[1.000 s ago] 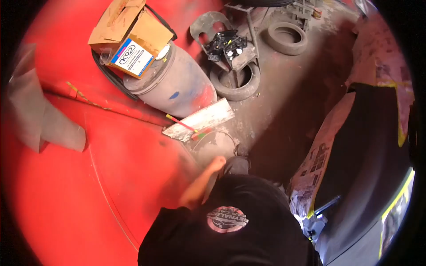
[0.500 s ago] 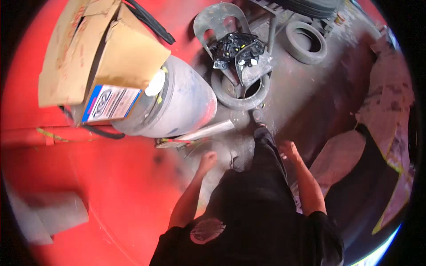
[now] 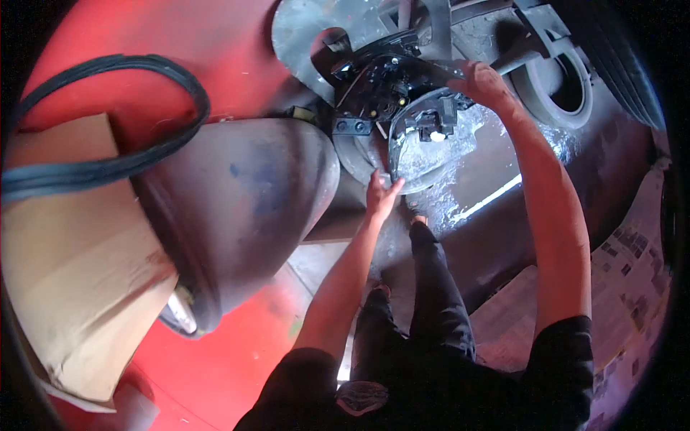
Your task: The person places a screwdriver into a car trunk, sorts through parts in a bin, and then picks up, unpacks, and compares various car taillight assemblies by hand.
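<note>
Two black plastic car lamp housings lie together on a grey seat-like stand [image 3: 298, 39]. The rear housing [image 3: 384, 90] shows small yellow parts. The front housing [image 3: 431, 126] has a curved rim and a pale, whitish lower part. My right hand [image 3: 485, 82] is closed around the upper right end of the rear housing. Below the front housing's lower tip is my left hand [image 3: 381, 195], thumb and fingers apart; I cannot tell whether it touches the tip. A tyre [image 3: 352, 165] shows partly beneath the housings.
To the left stands a large grey drum [image 3: 244, 172] with a cardboard box [image 3: 79, 266] on it. A black rubber loop [image 3: 194, 90] arches over the box. Another tyre [image 3: 530, 90] lies back right, near a bigger tyre [image 3: 611, 57]. Paper sheeting [image 3: 514, 309] covers the floor at right.
I have moved closer to the stand. Both hands have gone from beside my body to the lamp housings, and the right hand has closed on one. The drum and box appear larger.
</note>
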A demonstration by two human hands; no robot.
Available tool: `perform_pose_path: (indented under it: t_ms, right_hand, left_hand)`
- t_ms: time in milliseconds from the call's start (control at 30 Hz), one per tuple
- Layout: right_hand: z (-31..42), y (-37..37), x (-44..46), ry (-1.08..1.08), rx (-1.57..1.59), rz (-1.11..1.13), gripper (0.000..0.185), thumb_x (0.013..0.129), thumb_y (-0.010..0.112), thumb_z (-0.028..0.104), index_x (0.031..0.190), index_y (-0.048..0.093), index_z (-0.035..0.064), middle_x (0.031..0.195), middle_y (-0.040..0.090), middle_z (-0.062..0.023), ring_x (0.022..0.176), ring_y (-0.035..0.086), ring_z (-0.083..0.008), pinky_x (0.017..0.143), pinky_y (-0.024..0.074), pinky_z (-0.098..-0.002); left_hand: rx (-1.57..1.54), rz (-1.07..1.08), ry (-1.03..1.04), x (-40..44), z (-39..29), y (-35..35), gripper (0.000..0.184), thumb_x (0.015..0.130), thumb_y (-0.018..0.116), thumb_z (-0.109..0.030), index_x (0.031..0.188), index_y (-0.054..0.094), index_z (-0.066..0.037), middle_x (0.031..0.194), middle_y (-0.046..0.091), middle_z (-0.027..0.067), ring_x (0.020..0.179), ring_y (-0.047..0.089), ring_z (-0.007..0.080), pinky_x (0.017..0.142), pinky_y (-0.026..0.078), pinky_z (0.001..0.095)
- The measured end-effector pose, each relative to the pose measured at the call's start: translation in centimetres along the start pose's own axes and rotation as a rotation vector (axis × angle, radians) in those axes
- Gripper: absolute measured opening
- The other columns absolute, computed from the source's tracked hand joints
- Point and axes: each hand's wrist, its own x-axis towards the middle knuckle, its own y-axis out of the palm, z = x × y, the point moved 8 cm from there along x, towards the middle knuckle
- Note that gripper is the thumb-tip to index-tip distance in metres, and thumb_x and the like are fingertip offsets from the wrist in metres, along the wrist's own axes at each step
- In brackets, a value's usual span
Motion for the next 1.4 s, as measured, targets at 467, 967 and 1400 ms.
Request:
perform_pose_path:
  t_ms: [467, 967, 1400]
  right_hand:
    - [1.4, 4.7, 1.3, -0.053, 0.334, 0.096, 0.042, 0.087, 0.068, 0.025, 0.126, 0.062, 0.0117, 0.094, 0.071, -0.0201, 0.087, 0.069, -0.0393, 0.077, 0.0545, -0.0474]
    - [7.7, 3.1, -8.0, 0.035, 0.323, -0.15, 0.045, 0.089, 0.067, 0.012, 0.132, 0.058, 0.0065, 0.093, 0.069, -0.0215, 0.082, 0.068, -0.0378, 0.07, 0.054, -0.043]
    - [9.6, -1.6, -17.6, 0.09, 0.351, -0.271, 0.045, 0.089, 0.065, 0.01, 0.133, 0.057, 0.0039, 0.09, 0.068, -0.0224, 0.079, 0.068, -0.0388, 0.067, 0.0538, -0.0455]
  left_hand:
    - [0.301, 0.062, -0.006, 7.3, -0.1, 4.5, 0.048, 0.089, 0.066, -0.039, 0.104, 0.063, 0.006, 0.095, 0.066, 0.0301, 0.093, 0.065, 0.0456, 0.082, 0.05, 0.0502]
    - [-0.155, 0.201, -0.235, 4.2, 3.3, 7.8, 0.043, 0.088, 0.07, -0.019, 0.122, 0.055, 0.002, 0.095, 0.068, 0.0163, 0.083, 0.066, 0.0247, 0.063, 0.052, 0.042]
    - [-0.444, 0.024, -0.239, -7.8, 2.6, -0.8, 0.031, 0.088, 0.065, -0.011, 0.117, 0.055, -0.002, 0.091, 0.065, 0.0088, 0.063, 0.063, 0.0187, 0.045, 0.056, 0.032]
